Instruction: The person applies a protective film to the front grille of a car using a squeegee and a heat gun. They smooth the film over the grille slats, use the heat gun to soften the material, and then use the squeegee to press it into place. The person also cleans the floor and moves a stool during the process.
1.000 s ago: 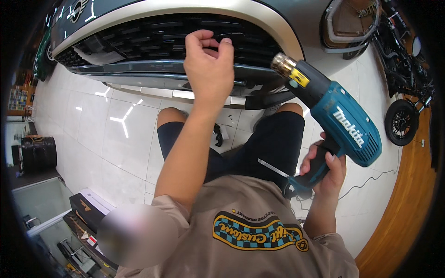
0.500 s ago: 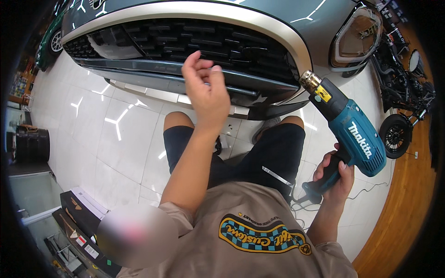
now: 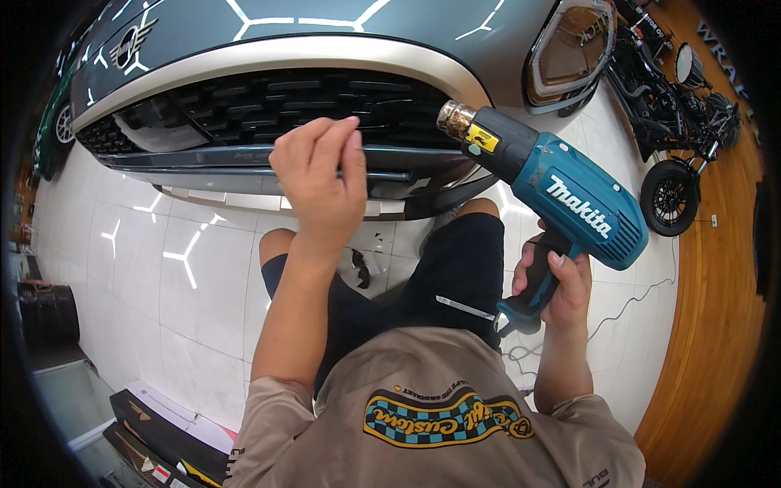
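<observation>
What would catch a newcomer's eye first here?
Probably the teal heat gun in the right hand, its metal nozzle toward the black grille of the car. Next, the left hand, fingers bunched before that grille. A black motorcycle stands toward the upper right.

1. Flr [image 3: 203,333]: glossy wht tiles, thin grout lines, bright Y-shaped light reflections [image 3: 187,259] here & there.
2. R side: warm wood wall [image 3: 691,342], w/ pale lettering [image 3: 720,57] up top & a small wht plate [image 3: 714,220].
3. Blk motorbike [image 3: 669,201] parked nr that wall.
4. Far L: part of a grn car [image 3: 50,130], then blk drum [image 3: 50,313].
5. Nr L: pale glassy panel [image 3: 73,390], long blk box [image 3: 154,427].
</observation>
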`<state>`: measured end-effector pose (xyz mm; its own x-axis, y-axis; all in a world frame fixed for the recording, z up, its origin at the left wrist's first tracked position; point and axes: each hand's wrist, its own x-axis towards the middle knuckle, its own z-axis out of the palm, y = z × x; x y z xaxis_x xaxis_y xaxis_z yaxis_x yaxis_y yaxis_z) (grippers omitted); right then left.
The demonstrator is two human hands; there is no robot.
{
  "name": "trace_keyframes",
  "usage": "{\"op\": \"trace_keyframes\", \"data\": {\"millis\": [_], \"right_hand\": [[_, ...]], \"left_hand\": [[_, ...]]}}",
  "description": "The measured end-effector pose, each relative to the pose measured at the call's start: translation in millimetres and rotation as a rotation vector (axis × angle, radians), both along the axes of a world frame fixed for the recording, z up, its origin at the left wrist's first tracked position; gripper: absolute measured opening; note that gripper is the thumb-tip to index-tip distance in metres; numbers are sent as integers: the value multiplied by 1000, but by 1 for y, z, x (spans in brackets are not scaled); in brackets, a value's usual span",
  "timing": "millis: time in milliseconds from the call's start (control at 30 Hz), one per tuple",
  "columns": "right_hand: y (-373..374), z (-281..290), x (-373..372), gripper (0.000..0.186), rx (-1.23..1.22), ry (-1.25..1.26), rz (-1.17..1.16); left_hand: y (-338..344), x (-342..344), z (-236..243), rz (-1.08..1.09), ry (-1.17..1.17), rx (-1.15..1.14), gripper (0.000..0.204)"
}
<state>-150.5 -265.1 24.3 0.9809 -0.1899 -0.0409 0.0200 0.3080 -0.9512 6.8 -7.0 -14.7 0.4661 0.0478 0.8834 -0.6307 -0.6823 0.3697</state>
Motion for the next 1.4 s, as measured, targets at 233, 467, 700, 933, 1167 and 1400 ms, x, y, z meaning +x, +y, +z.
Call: {"op": "trace_keyframes", "data": {"millis": [233,467,700,933,1167,1400], "right_hand": [[-21,5,-14,50,12,38,-64],[-43,-7,-37,47,79,56,-170],[-60,-7,-52,45,135,-10,-193],[-55,-4,-41,44,189,67,-32],[-28,9,-10,36,124,107,10],[-38,8,-31,48,37,61,-123]], "left_hand": [[-35,35,7,17,-137,283,19],[-59,41,0,97,-79,143,15],[-65,28,2,115,20,48,21],[-28,6,-2,-18,52,-228,30],[-48,6,17,-6,-35,353,46],[-39,13,25,-77,45,480,55]]}}
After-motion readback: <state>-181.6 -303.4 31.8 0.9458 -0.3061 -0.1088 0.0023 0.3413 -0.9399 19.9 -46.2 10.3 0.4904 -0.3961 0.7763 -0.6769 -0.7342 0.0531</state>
